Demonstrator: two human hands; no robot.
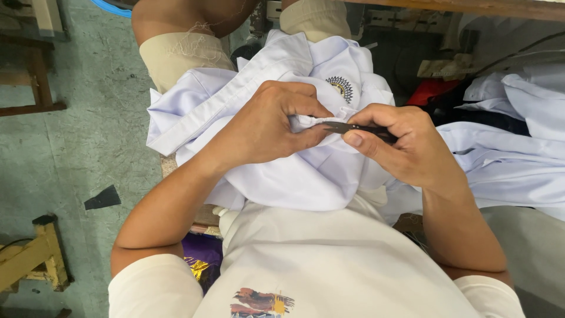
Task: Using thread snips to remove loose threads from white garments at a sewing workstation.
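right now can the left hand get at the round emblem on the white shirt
Probably yes. The left hand pinches a fold of the white shirt close beside the round emblem, which lies uncovered just past its knuckles. The right hand, holding small dark snips, sits below it, not across the way.

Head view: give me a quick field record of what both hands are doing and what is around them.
left hand: pinches a bunched fold of the white shirt between thumb and fingers
right hand: grips small dark thread snips, tips at the pinched fold
shirt: heaped on the lap, round embroidered badge facing up
to the right: more pale garments in a pile
to the left: green floor with a dark scrap and a wooden frame
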